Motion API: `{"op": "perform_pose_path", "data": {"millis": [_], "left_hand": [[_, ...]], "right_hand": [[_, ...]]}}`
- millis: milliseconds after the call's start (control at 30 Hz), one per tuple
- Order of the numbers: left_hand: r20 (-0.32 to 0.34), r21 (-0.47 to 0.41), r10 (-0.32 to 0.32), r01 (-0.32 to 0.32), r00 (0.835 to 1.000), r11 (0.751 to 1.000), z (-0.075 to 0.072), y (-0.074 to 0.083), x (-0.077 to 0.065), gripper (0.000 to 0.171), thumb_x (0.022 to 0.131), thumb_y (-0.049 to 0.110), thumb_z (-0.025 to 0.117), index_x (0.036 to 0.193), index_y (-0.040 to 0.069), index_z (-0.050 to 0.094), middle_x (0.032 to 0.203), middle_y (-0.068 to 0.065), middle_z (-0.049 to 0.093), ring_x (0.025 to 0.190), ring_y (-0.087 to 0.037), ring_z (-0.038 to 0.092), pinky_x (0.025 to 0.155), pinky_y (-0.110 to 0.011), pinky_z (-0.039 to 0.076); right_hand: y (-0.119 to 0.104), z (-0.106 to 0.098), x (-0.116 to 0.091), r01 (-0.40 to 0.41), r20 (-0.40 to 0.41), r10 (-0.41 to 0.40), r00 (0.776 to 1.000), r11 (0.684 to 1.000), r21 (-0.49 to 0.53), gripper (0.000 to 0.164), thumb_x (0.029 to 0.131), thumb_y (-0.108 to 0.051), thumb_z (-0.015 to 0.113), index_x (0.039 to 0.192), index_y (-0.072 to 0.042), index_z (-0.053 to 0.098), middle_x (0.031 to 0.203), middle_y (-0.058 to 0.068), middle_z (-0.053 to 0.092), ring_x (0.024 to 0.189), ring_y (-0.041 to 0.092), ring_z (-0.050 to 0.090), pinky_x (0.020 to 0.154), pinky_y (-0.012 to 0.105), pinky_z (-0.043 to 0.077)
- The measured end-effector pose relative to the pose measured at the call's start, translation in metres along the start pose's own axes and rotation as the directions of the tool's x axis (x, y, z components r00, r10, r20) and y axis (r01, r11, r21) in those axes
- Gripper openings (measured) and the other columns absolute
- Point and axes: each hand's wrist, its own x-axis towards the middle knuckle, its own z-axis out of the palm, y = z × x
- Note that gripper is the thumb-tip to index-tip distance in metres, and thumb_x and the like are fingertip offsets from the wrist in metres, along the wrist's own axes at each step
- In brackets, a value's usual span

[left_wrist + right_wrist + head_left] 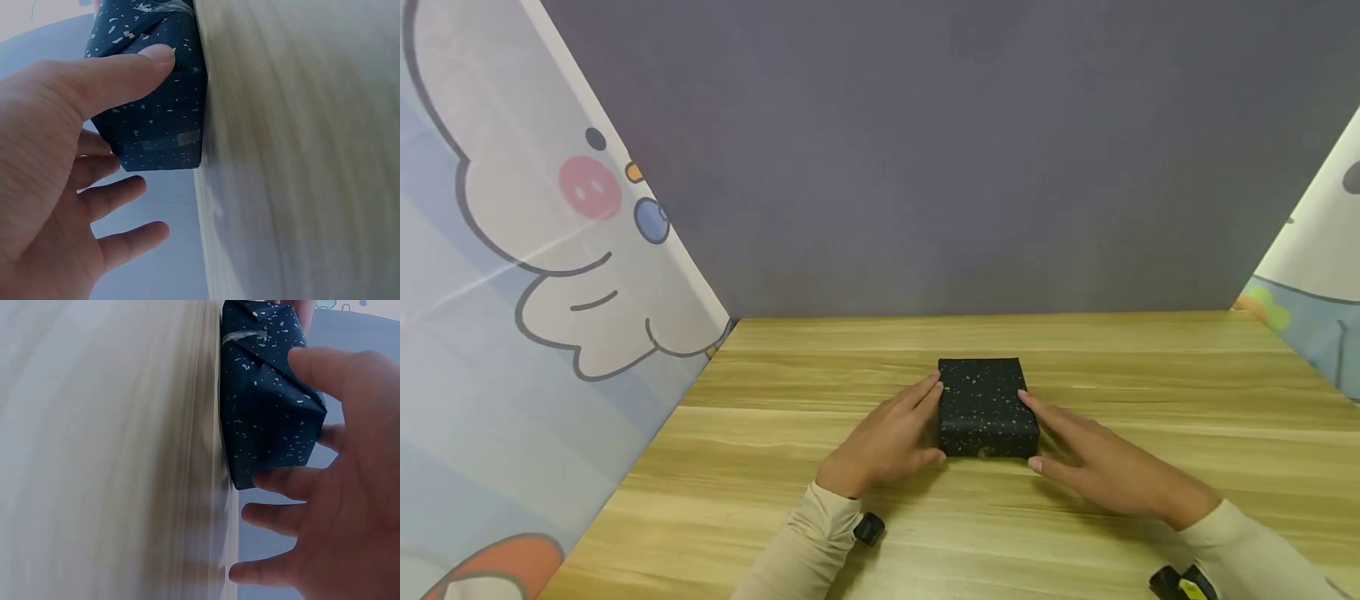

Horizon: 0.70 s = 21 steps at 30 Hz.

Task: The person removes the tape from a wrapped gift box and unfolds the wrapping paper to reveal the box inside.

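Note:
A square black box [981,400], wrapped in paper with pale flecks, lies flat on the wooden table. Its folded, taped ends show on the box [165,122] in the left wrist view and on the box [272,419] in the right wrist view. My left hand [883,437] is at its left side, fingers extended along the edge and thumb by the near corner. On the opposite side, my right hand [1112,467] has its fingers spread and its index fingertip at the top right edge. Whether every fingertip touches the paper cannot be told.
The wood-grain table [760,467] extends around the box. A grey panel [970,167] rises behind it. Cartoon-printed sheets [497,400] stand at the left and right sides. Small black devices [869,529] sit at both wrists, beside beige sleeves.

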Motion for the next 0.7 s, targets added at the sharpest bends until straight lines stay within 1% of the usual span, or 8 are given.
{"op": "perform_pose_path", "data": {"millis": [100, 167, 233, 333, 400, 533, 633, 700], "left_hand": [[0.015, 0.017, -0.019, 0.019, 1.000, 1.000, 0.001, 0.002, 0.000, 0.095, 0.090, 0.044, 0.075, 0.159, 0.003, 0.023, 0.166, -0.010, 0.017, 0.149, -0.028, 0.024, 0.117, -0.039, 0.028], [0.007, 0.035, -0.013, 0.012, 1.000, 0.999, 0.001, 0.003, 0.000, 0.096, 0.090, 0.043, 0.075, 0.159, 0.002, 0.023, 0.166, -0.012, 0.017, 0.149, -0.031, 0.022, 0.117, -0.040, 0.028], [0.000, 0.043, -0.012, 0.012, 1.000, 0.999, 0.002, 0.005, 0.002, 0.097, 0.089, 0.042, 0.077, 0.159, 0.002, 0.022, 0.165, -0.013, 0.018, 0.149, -0.033, 0.021, 0.116, -0.042, 0.029], [-0.005, 0.033, -0.027, 0.027, 1.000, 0.999, 0.003, 0.006, 0.006, 0.099, 0.088, 0.040, 0.078, 0.160, 0.004, 0.020, 0.165, -0.015, 0.016, 0.149, -0.035, 0.021, 0.114, -0.045, 0.033], [-0.005, 0.018, -0.043, 0.043, 0.999, 0.999, 0.004, 0.006, 0.007, 0.099, 0.088, 0.039, 0.078, 0.161, 0.007, 0.019, 0.165, -0.014, 0.016, 0.149, -0.035, 0.022, 0.113, -0.046, 0.033], [-0.017, -0.015, -0.048, 0.047, 0.999, 0.999, 0.006, 0.003, 0.009, 0.096, 0.089, 0.038, 0.078, 0.162, 0.011, 0.020, 0.164, -0.013, 0.023, 0.147, -0.036, 0.028, 0.113, -0.046, 0.033], [-0.022, -0.082, -0.032, 0.030, 0.999, 0.996, 0.007, 0.002, 0.009, 0.092, 0.091, 0.037, 0.076, 0.162, 0.016, 0.021, 0.163, -0.011, 0.025, 0.146, -0.035, 0.031, 0.112, -0.046, 0.035], [-0.021, -0.132, -0.032, 0.029, 0.999, 0.991, 0.007, 0.002, 0.008, 0.091, 0.092, 0.036, 0.075, 0.162, 0.020, 0.021, 0.164, -0.008, 0.023, 0.146, -0.034, 0.030, 0.111, -0.047, 0.036]], "right_hand": [[-0.001, 0.001, 0.000, -0.023, 0.014, 0.023, 1.000, 1.000, 0.017, 0.078, 0.101, -0.045, 0.058, 0.163, -0.028, 0.015, 0.160, 0.012, 0.030, 0.135, 0.040, 0.044, 0.101, 0.063, 0.040], [-0.002, 0.001, 0.000, -0.029, 0.015, 0.029, 0.999, 0.999, 0.017, 0.077, 0.101, -0.046, 0.057, 0.163, -0.028, 0.015, 0.159, 0.014, 0.032, 0.133, 0.040, 0.048, 0.100, 0.063, 0.041], [-0.002, 0.000, 0.001, -0.033, 0.014, 0.033, 0.999, 0.999, 0.013, 0.077, 0.101, -0.046, 0.057, 0.163, -0.028, 0.015, 0.158, 0.015, 0.034, 0.132, 0.041, 0.048, 0.099, 0.063, 0.042], [-0.001, -0.003, 0.002, -0.037, 0.007, 0.037, 0.999, 0.999, 0.008, 0.076, 0.101, -0.046, 0.057, 0.163, -0.027, 0.016, 0.157, 0.017, 0.035, 0.132, 0.043, 0.048, 0.100, 0.064, 0.041], [0.000, -0.005, 0.003, -0.041, -0.005, 0.041, 0.999, 0.999, 0.010, 0.075, 0.101, -0.046, 0.057, 0.162, -0.027, 0.019, 0.156, 0.018, 0.036, 0.132, 0.044, 0.047, 0.100, 0.065, 0.040], [0.006, -0.004, 0.006, -0.047, -0.038, 0.048, 0.998, 0.998, 0.035, 0.070, 0.101, -0.045, 0.058, 0.161, -0.026, 0.026, 0.155, 0.018, 0.039, 0.132, 0.044, 0.047, 0.100, 0.064, 0.040], [0.009, -0.003, 0.009, -0.052, -0.054, 0.056, 0.997, 0.996, 0.077, 0.065, 0.102, -0.044, 0.057, 0.158, -0.023, 0.032, 0.154, 0.017, 0.041, 0.129, 0.041, 0.052, 0.098, 0.060, 0.045], [0.010, -0.004, 0.012, -0.061, -0.051, 0.067, 0.996, 0.993, 0.104, 0.063, 0.103, -0.043, 0.055, 0.157, -0.022, 0.033, 0.154, 0.016, 0.041, 0.126, 0.039, 0.055, 0.095, 0.057, 0.048]]}}
